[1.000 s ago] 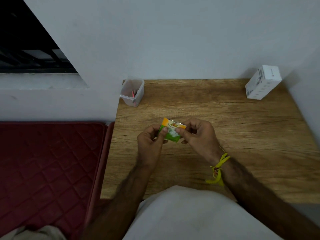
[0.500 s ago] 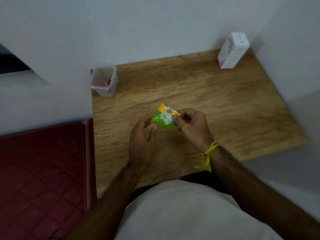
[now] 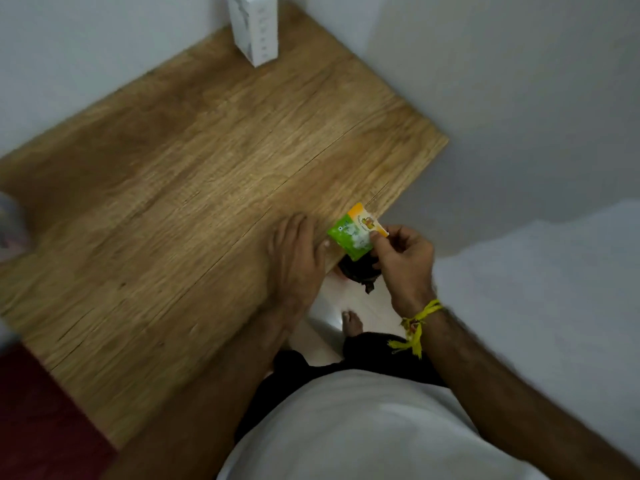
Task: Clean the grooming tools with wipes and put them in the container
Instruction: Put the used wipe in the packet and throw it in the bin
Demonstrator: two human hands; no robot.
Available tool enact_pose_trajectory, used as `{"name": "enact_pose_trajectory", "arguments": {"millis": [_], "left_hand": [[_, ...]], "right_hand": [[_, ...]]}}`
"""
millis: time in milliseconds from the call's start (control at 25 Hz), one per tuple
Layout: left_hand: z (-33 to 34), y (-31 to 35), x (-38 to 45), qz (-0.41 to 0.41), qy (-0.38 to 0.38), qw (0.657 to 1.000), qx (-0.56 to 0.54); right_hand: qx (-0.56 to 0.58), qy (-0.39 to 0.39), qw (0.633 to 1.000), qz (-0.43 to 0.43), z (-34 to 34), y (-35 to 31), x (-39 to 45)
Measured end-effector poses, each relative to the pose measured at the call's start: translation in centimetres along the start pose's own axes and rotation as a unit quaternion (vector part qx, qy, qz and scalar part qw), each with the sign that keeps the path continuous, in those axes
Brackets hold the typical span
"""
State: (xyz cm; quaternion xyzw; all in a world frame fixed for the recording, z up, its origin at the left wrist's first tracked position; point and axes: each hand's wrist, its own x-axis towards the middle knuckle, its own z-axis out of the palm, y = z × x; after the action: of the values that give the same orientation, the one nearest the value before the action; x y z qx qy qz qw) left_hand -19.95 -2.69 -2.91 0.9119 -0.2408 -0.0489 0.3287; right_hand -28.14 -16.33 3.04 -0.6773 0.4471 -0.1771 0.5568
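The right hand (image 3: 403, 261) pinches the wipe packet (image 3: 356, 232) past the table (image 3: 173, 188) edge; left hand (image 3: 294, 258) rests flat (holding nothing) – likely discarding it, then fetching tools

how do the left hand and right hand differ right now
The left hand lies flat with straight fingers on the wooden table; the right hand is curled, off the table's edge. The left hand holds nothing; the right hand pinches the green and orange wipe sachet. Only the right wrist wears a yellow thread. Both are bare.

wooden table (image 3: 180, 161), white box (image 3: 256, 32) on it
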Motion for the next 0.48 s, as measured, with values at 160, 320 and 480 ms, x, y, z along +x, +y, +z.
{"name": "enact_pose_trajectory", "arguments": {"millis": [160, 320, 480], "left_hand": [[4.1, 3.7, 4.4, 0.078, -0.071, 0.986, 0.128], [7.8, 7.1, 7.7, 0.039, -0.118, 0.961, 0.247], [10.0, 8.0, 8.6, 0.008, -0.081, 0.95, 0.302]], "right_hand": [[0.041, 0.156, 0.987, 0.023, -3.3, 3.4, 4.7], [0.002, 0.223, 0.973, 0.063, -6.3, 7.7, 9.7], [-0.092, 0.149, 0.975, 0.14, -6.9, 12.2, 16.2]]}}
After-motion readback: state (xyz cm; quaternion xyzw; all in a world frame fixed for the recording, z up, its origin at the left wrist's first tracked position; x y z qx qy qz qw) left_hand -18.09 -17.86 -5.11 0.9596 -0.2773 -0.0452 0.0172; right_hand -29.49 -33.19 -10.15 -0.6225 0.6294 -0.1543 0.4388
